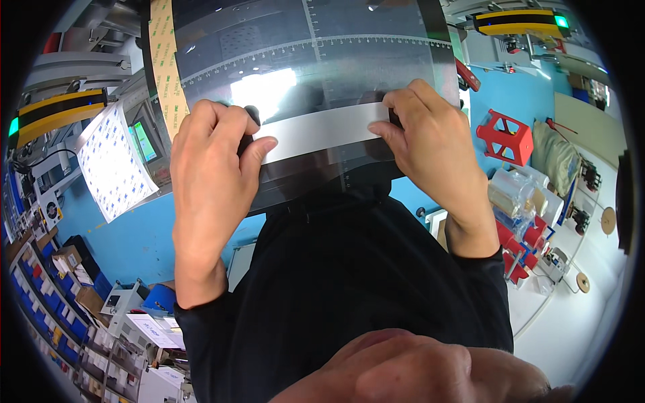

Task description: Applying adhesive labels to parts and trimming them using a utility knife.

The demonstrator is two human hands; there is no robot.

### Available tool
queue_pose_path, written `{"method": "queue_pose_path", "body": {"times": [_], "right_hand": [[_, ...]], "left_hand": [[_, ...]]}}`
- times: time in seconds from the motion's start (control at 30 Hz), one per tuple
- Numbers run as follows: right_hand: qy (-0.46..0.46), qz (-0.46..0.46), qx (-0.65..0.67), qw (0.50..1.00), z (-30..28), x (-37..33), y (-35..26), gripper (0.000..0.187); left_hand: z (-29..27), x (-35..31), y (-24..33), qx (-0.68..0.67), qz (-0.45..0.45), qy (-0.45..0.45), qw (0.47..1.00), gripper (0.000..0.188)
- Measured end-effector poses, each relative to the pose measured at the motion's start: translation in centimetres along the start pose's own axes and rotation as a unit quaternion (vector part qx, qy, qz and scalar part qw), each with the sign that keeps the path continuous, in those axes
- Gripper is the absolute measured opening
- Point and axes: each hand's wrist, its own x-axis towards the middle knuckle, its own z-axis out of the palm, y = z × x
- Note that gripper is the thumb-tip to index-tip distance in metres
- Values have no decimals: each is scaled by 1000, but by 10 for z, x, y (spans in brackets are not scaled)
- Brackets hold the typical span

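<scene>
A flat, pale grey-white strip (324,132) stretches between my two hands above a dark, glossy work plate (366,74). Its left end is pinched between the thumb and fingers of my left hand (211,158). At the other end, my right hand (433,134) grips the strip in the same way, thumb on the near side. White ruler scales (316,44) cross the plate beyond the strip. A bright reflection lies on the plate near my left fingertips. Whether the strip touches the plate, I cannot tell.
Tan printed tape (164,74) runs along the plate's left edge. Left of it hangs a white sheet with blue marks (115,161), beside a small lit screen (144,141). Yellow-and-black bars (60,117) flank the machine. A red frame (504,138) stands at the right.
</scene>
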Motion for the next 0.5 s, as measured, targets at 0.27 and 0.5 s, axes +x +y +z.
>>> {"method": "queue_pose_path", "body": {"times": [0.27,0.5], "right_hand": [[-53,49,80,994,-4,5,17,24],[-60,135,153,977,-1,3,16,20]], "left_hand": [[1,-1,-5,-9,33,11,999,23],[1,0,-8,-13,32,6,999,23]]}}
